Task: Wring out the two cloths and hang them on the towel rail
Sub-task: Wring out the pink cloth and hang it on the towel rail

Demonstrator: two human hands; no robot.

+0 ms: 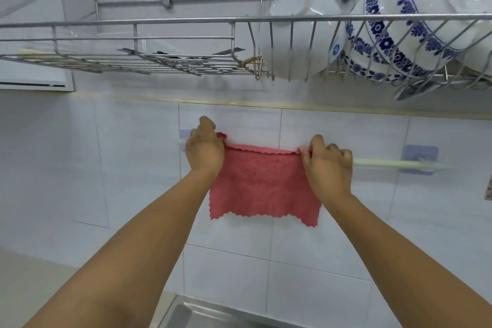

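Note:
A pink cloth [263, 184] with scalloped edges hangs flat against the white tiled wall, draped over the pale green towel rail [386, 163]. My left hand [205, 149] grips its upper left corner and my right hand [327, 164] pinches its upper right corner. The rail runs between two lilac wall brackets; the right bracket [420, 158] shows fully, while the left one is mostly hidden behind my left hand. Only one cloth is in sight.
A steel wire dish rack [159, 61] hangs overhead, holding a white bowl [295, 32] and blue-patterned bowls [415, 24] on the right. A steel sink rim [191, 309] shows at the bottom. A patterned fabric edge [489, 189] peeks in at far right.

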